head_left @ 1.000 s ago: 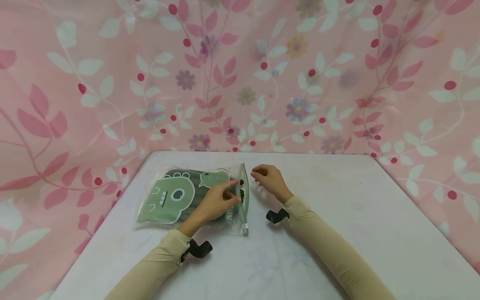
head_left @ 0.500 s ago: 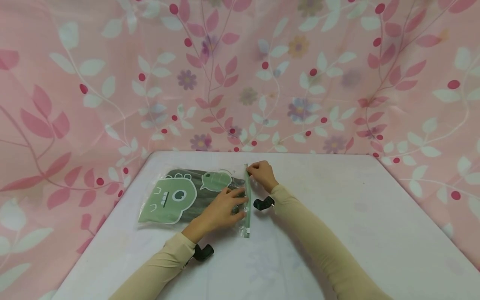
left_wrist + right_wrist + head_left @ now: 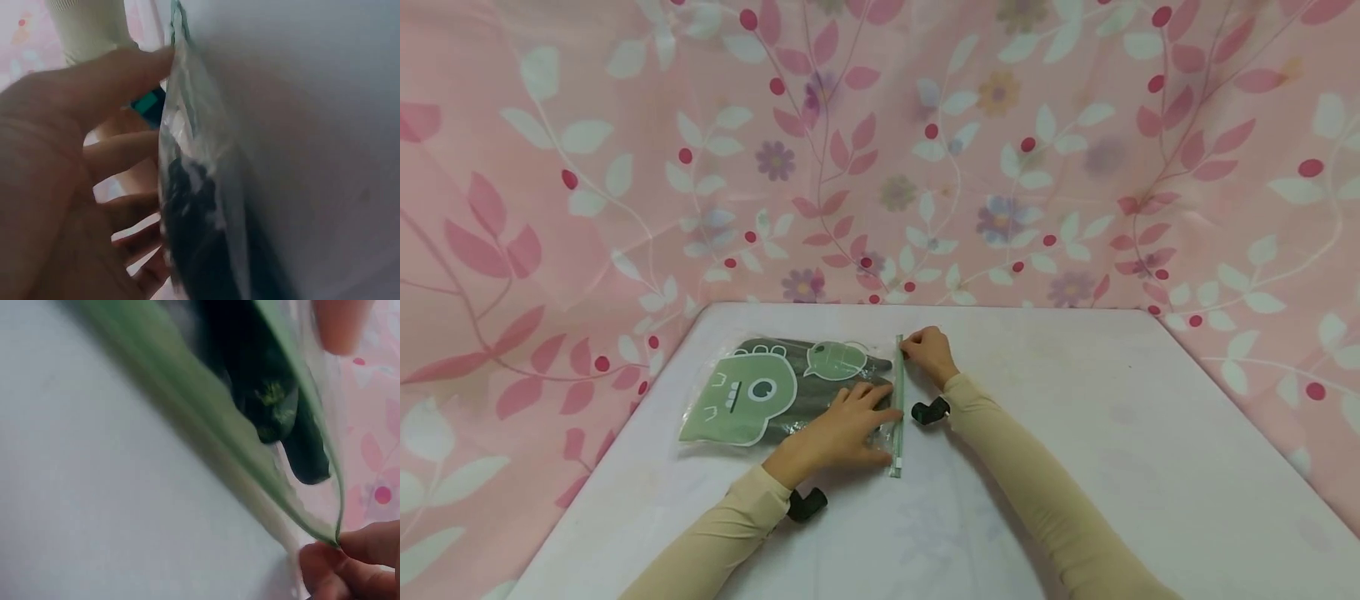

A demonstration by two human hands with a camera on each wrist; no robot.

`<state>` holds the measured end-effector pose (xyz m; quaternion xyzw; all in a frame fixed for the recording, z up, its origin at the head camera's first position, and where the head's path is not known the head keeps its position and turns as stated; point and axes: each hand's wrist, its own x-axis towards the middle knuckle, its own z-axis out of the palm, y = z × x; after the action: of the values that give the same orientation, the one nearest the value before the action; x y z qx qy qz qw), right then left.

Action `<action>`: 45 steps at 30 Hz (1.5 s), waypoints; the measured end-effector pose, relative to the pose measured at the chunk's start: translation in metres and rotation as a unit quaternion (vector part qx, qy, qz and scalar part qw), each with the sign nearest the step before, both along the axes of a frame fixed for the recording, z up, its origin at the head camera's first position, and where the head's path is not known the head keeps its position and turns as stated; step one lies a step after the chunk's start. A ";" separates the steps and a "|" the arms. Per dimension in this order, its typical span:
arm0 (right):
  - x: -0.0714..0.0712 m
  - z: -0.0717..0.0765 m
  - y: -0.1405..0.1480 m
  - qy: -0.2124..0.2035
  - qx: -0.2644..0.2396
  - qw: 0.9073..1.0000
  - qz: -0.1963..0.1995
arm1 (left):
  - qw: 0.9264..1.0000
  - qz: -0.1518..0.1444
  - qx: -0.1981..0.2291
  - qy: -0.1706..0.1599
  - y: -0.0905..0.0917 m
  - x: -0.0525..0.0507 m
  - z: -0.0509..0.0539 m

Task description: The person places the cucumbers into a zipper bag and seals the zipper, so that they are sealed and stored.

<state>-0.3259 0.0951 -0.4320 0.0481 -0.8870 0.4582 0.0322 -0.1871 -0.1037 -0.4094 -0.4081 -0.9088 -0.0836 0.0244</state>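
A clear slider zip bag [image 3: 751, 392] with a green cartoon dinosaur print lies on the table, its green zip strip [image 3: 898, 417] facing right. Dark green cucumbers [image 3: 269, 394] show inside through the parted mouth in the right wrist view. My right hand [image 3: 928, 354] pinches the far end of the zip strip between thumb and fingers [image 3: 372, 544]. Spread over the bag near its mouth, my left hand [image 3: 842, 429] rests with thumb and fingers [image 3: 122, 153] touching the upper film. A pale slider sits at the strip's near end.
The table [image 3: 1075, 433] has a white cloth, and its far edge meets a pink floral backdrop [image 3: 880, 150]. Black wrist cameras [image 3: 931, 411] are worn on both arms, under beige sleeves.
My right hand has come left and taken the far end of the zip strip. The left hand's fingers have spread lower onto the bag, and the mouth looks flatter from above.
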 end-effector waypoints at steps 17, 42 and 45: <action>0.056 0.011 0.045 -0.006 0.006 0.996 0.083 | 0.991 -0.041 -0.063 0.110 -0.001 0.015 -0.004; 0.149 0.007 0.028 -0.199 -0.114 0.937 0.263 | 0.970 -0.132 0.013 0.203 -0.003 0.023 -0.003; 0.153 0.004 0.025 -0.232 -0.145 0.923 0.269 | 0.970 -0.130 0.026 0.202 -0.004 0.023 -0.004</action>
<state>-0.1733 0.1204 -0.4279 0.1719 -0.7470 0.5716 -0.2927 -0.1643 -0.1073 -0.4131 -0.5307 -0.8216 -0.0253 0.2064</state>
